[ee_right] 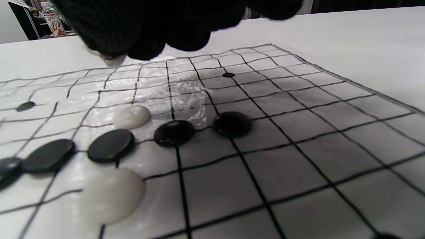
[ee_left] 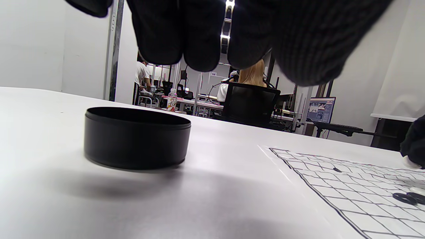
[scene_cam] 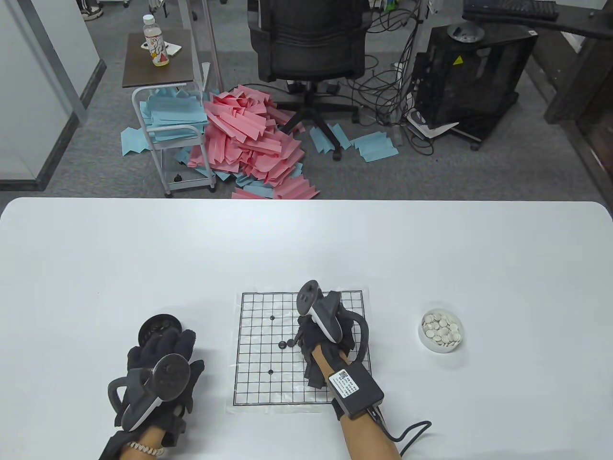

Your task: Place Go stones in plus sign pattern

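Observation:
The paper Go board [scene_cam: 268, 383] lies at the table's middle front. In the right wrist view a row of several black stones [ee_right: 174, 132] runs across it, with one white stone [ee_right: 131, 117] beyond the row and another [ee_right: 113, 196] in front of it. My right hand [scene_cam: 299, 338] hovers over the board and pinches a white stone [ee_right: 113, 60] in its fingertips, above the far side of the row. My left hand [scene_cam: 163, 364] rests left of the board, fingers extended and empty, just in front of the black bowl [scene_cam: 153, 326].
A white bowl of white stones [scene_cam: 441, 330] stands right of the board. The black bowl also shows in the left wrist view [ee_left: 136, 137]. A cable [scene_cam: 412, 431] trails from my right wrist. The table's far edge [scene_cam: 306, 200] borders a cluttered floor.

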